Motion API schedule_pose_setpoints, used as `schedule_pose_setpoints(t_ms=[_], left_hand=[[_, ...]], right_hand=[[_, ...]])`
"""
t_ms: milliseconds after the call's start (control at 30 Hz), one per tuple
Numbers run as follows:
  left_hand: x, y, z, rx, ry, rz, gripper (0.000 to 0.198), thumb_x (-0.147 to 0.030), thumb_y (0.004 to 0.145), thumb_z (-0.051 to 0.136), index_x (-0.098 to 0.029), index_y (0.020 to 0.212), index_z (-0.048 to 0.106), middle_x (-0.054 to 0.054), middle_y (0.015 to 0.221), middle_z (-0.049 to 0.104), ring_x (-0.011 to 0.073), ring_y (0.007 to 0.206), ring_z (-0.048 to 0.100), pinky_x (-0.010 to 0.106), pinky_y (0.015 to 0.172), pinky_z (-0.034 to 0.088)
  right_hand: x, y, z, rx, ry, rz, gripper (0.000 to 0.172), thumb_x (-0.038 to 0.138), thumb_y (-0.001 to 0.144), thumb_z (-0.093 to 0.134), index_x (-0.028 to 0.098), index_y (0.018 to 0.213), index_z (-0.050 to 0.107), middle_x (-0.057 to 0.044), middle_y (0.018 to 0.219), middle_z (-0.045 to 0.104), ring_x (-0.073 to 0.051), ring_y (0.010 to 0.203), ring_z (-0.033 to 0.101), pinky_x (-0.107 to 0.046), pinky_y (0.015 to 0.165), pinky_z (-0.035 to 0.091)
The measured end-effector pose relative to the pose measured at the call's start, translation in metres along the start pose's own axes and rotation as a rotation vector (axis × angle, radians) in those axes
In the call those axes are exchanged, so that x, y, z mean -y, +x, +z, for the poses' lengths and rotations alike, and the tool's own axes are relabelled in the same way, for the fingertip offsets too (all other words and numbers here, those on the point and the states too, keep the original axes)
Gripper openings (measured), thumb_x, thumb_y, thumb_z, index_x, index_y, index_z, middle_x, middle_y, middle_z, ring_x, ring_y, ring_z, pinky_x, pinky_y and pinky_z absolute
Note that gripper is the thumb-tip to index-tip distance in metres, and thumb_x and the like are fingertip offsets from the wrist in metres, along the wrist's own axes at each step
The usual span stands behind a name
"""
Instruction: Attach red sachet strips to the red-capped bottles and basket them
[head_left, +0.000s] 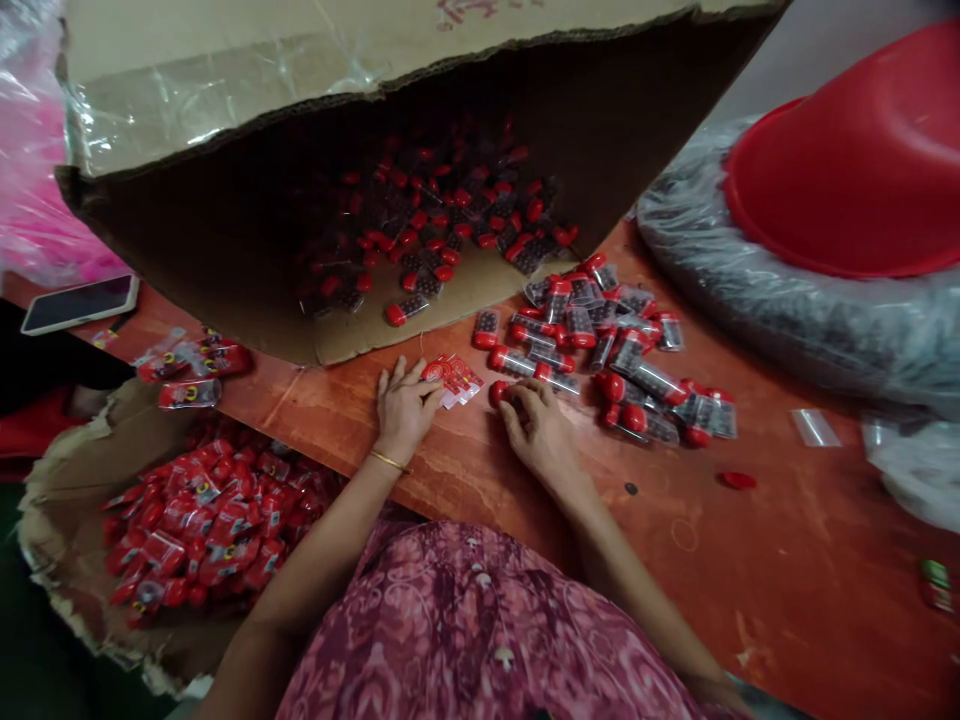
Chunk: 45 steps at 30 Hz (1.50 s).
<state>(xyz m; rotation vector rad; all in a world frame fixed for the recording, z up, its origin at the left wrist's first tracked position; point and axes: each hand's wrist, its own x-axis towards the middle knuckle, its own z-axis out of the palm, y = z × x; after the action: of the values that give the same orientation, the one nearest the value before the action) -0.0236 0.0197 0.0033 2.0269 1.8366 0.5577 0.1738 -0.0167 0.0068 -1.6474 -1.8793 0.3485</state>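
My left hand (405, 405) rests on the reddish wooden table (787, 560), its fingers pinching a small stack of red and white printed sleeves (454, 380). Just to its right, my right hand (536, 425) curls its fingers around a small red-capped clear tube (501, 391). A heap of the same red-capped tubes (615, 345) lies on the table beyond my right hand. More of them sit inside a big cardboard box (225, 230) tipped on its side.
A torn carton (67, 520) at lower left holds several wrapped red packets (202, 520). A phone (79, 303) lies at far left. A red basin (855, 170) sits on a plastic-wrapped bundle (787, 310) at right. A loose red cap (739, 480) lies nearby.
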Motion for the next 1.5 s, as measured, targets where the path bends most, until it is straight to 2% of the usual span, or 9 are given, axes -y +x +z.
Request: schedule_pose_setpoints(t_ms=[167,433,533,633,833,933,1133,1333,1500], left_hand=[[-0.005,0.004,-0.001,0.002,-0.022,-0.007,0.030,-0.034,0.082,0.057,-0.025,0.108,0.067,0.008,0.129,0.057,0.0298,0.130,0.039,0.054,0.107,0.022],[-0.006,0.013,-0.004,-0.031,-0.093,-0.056,0.021,-0.028,0.082,0.056,-0.025,0.094,0.072,0.008,0.122,0.062,0.0292,0.125,0.046,0.052,0.105,0.027],[-0.012,0.009,-0.008,-0.113,-0.236,-0.078,0.022,-0.031,0.081,0.057,-0.024,0.095,0.072,0.010,0.123,0.061,0.0285,0.122,0.049,0.049,0.104,0.030],[-0.027,0.001,-0.015,-0.156,-0.385,-0.034,0.023,-0.033,0.080,0.058,-0.023,0.094,0.073,0.010,0.124,0.061,0.0261,0.117,0.054,0.043,0.103,0.035],[-0.046,-0.012,-0.022,-0.130,-0.587,-0.029,0.028,-0.036,0.078,0.061,-0.023,0.101,0.071,0.007,0.126,0.060,0.0237,0.117,0.054,0.037,0.103,0.037],[-0.043,-0.019,-0.023,-0.072,-0.718,-0.210,0.039,-0.044,0.074,0.065,-0.022,0.106,0.068,0.007,0.115,0.067,0.0247,0.109,0.059,0.035,0.096,0.042],[-0.049,-0.040,-0.025,0.265,-1.187,-0.487,0.043,-0.055,0.067,0.067,-0.017,0.086,0.071,0.006,0.081,0.072,0.0183,0.075,0.066,0.025,0.064,0.049],[-0.048,-0.043,-0.023,0.122,-1.272,-0.646,0.042,-0.049,0.050,0.079,-0.014,0.071,0.070,0.003,0.066,0.069,0.0110,0.058,0.059,0.020,0.057,0.046],[-0.040,-0.040,-0.023,0.096,-1.307,-0.626,0.040,-0.047,0.051,0.080,-0.012,0.070,0.071,0.002,0.063,0.068,0.0099,0.057,0.057,0.021,0.058,0.044]], right_hand=[[0.002,-0.002,0.001,-0.010,0.015,-0.045,0.021,0.029,0.088,0.046,0.018,0.099,0.061,-0.013,0.106,0.060,-0.023,0.091,0.062,-0.037,0.074,0.053],[0.009,-0.002,-0.005,-0.039,0.107,-0.040,0.021,0.030,0.089,0.045,0.019,0.094,0.062,-0.012,0.101,0.064,-0.022,0.087,0.062,-0.037,0.075,0.052],[0.021,0.003,-0.004,-0.039,0.277,-0.003,0.022,0.033,0.089,0.045,0.019,0.092,0.062,-0.010,0.096,0.065,-0.021,0.087,0.060,-0.036,0.079,0.049],[0.034,0.013,0.003,0.018,0.580,0.155,0.026,0.042,0.086,0.049,0.019,0.092,0.060,-0.006,0.087,0.065,-0.017,0.075,0.059,-0.031,0.068,0.049],[0.048,0.024,0.010,0.011,1.002,0.303,0.028,0.048,0.077,0.059,0.020,0.075,0.060,0.001,0.066,0.058,-0.012,0.059,0.050,-0.024,0.058,0.043],[0.047,0.020,0.008,-0.050,0.958,0.292,0.031,0.050,0.078,0.057,0.020,0.072,0.059,0.002,0.062,0.055,-0.011,0.056,0.047,-0.024,0.054,0.040],[0.044,0.003,0.016,-0.146,0.719,0.184,0.044,0.047,0.087,0.044,0.022,0.052,0.035,0.005,0.050,0.035,-0.010,0.049,0.035,-0.025,0.050,0.032],[0.051,-0.012,0.025,-0.030,0.689,0.090,0.028,0.035,0.089,0.044,0.021,0.067,0.052,0.000,0.062,0.052,-0.013,0.057,0.048,-0.026,0.057,0.041],[0.036,-0.007,0.006,0.099,0.524,-0.025,0.032,0.033,0.094,0.034,0.020,0.076,0.056,-0.004,0.072,0.060,-0.015,0.068,0.056,-0.029,0.066,0.046]])
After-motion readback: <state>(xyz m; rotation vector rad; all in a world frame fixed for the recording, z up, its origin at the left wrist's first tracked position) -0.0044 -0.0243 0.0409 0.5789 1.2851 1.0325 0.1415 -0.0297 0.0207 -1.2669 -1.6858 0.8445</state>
